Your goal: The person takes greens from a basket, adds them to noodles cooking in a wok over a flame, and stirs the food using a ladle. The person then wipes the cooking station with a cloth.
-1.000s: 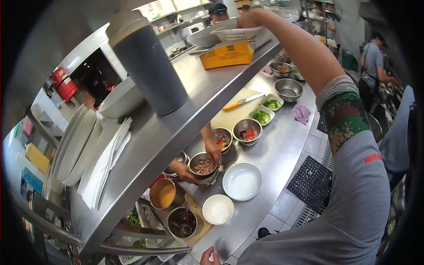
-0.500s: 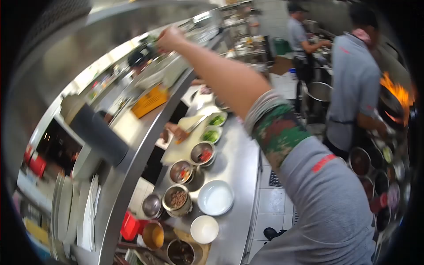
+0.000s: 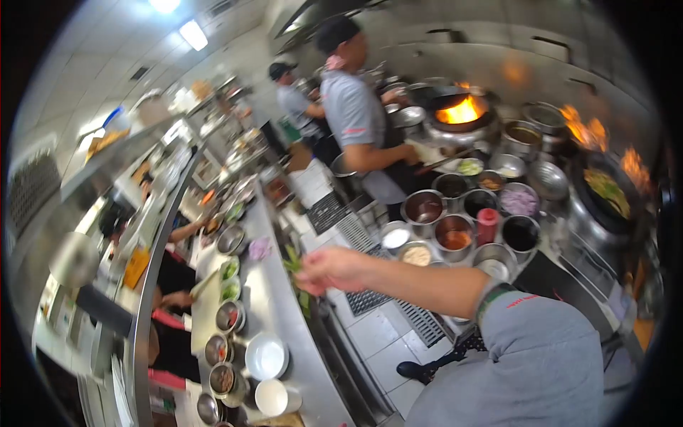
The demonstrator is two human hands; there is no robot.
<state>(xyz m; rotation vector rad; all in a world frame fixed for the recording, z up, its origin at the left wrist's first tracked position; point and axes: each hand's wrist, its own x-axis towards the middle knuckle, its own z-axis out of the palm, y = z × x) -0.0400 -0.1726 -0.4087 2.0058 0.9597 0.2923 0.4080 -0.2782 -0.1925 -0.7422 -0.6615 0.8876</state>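
My right hand is stretched out over the gap between the steel counter and the stove side. Its fingers are closed around some green leaves, whose kind I cannot make out. Left of the hand, on the counter's edge, lies a heap of chopped purple onion. A white bowl and a smaller white bowl stand below. My left hand is out of view.
Flames rise from a wok and beside another wok with food. A co-worker stands at the stove. Several sauce pots and a red squeeze bottle crowd its near side. A person's hand rests by the cutting board.
My right hand has come down from the upper shelf and across to the right, with green leaves now showing in it. The view has turned right towards the stove.
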